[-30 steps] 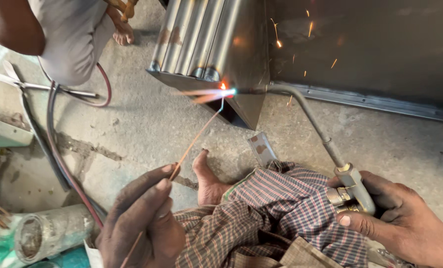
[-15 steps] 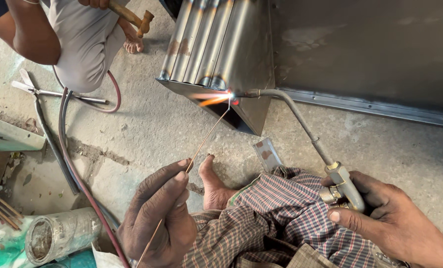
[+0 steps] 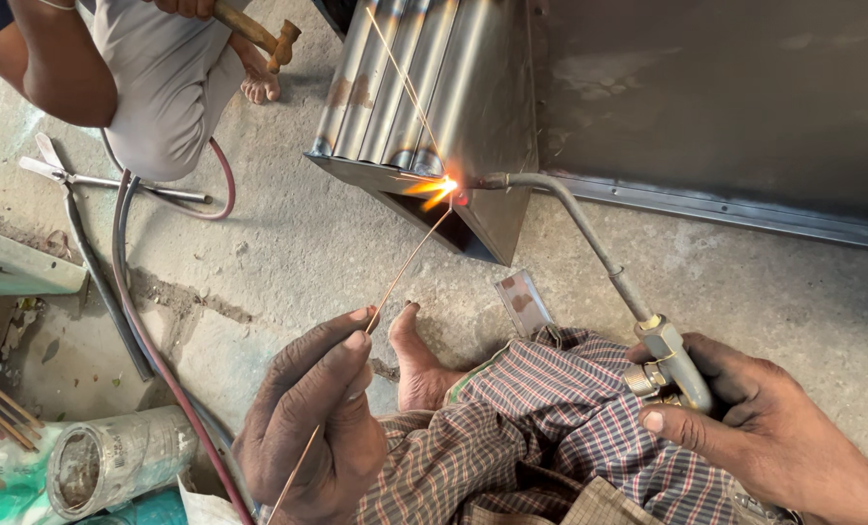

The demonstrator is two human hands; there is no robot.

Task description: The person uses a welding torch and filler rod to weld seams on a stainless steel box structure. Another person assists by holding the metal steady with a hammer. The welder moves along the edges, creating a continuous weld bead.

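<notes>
- At the lower corner of the ribbed metal panel (image 3: 424, 87), the filler rod (image 3: 395, 274) tip meets the flame.
- Left hand (image 3: 312, 428) pinches the rod; right hand (image 3: 764, 428) grips the torch (image 3: 589, 253).
- I think the flame should stay steady on the joint, the rod fed slowly.

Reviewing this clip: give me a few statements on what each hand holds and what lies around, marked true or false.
1. The right hand grips a gas torch. True.
2. The left hand holds a hammer. False: it pinches a thin filler rod; another person at the top holds the hammer.
3. The flame burns at the corner of the ribbed metal piece. True.
4. The rod's tip is far from the flame. False: it reaches into it.
5. Hoses lie on the concrete floor. True.
</notes>
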